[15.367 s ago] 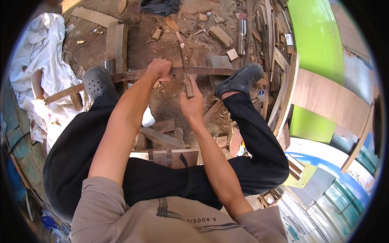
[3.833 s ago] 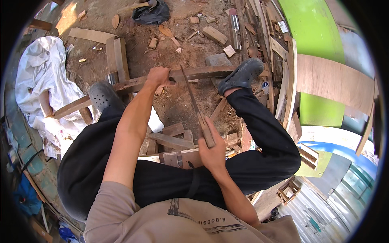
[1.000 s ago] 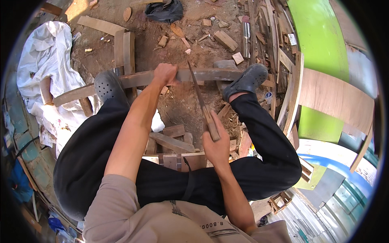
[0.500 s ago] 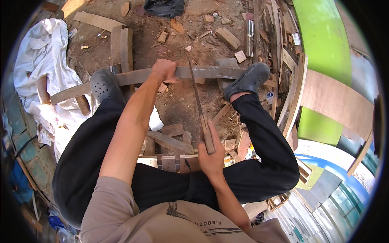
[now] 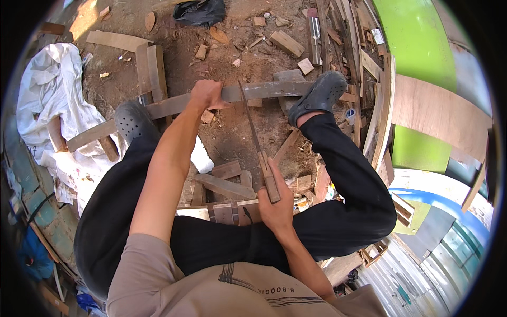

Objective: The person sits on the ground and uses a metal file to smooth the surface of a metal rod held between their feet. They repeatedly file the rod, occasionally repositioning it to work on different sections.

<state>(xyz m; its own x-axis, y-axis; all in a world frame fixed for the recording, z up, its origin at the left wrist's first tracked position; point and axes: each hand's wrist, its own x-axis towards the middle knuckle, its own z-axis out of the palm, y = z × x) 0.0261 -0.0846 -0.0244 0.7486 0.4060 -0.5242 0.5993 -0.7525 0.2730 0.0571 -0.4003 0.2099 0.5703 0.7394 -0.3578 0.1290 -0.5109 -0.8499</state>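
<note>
A long wooden plank point(image 5: 264, 90) lies crosswise in front of me, under my two grey clogs. My left hand point(image 5: 207, 94) is closed over its middle, between the clogs. Held in my right hand point(image 5: 275, 210) is a handsaw point(image 5: 252, 127) with a wooden handle and a narrow dark blade. The blade crosses the plank just right of my left hand, its tip a little past the far edge. Whether the teeth have entered the wood I cannot tell. The left clog point(image 5: 134, 122) and the right clog point(image 5: 319, 95) rest on the plank.
Wood offcuts point(image 5: 224, 186) lie between my legs, and more blocks point(image 5: 287, 43) are scattered ahead. A white cloth point(image 5: 55, 90) is heaped at left, a black plastic bag point(image 5: 199, 12) at the far side. Stacked boards point(image 5: 388, 111) and a green panel point(image 5: 422, 63) stand at right.
The view has shifted slightly. The saw has slid a little toward me across the plank; my left hand keeps its grip in the same spot.
</note>
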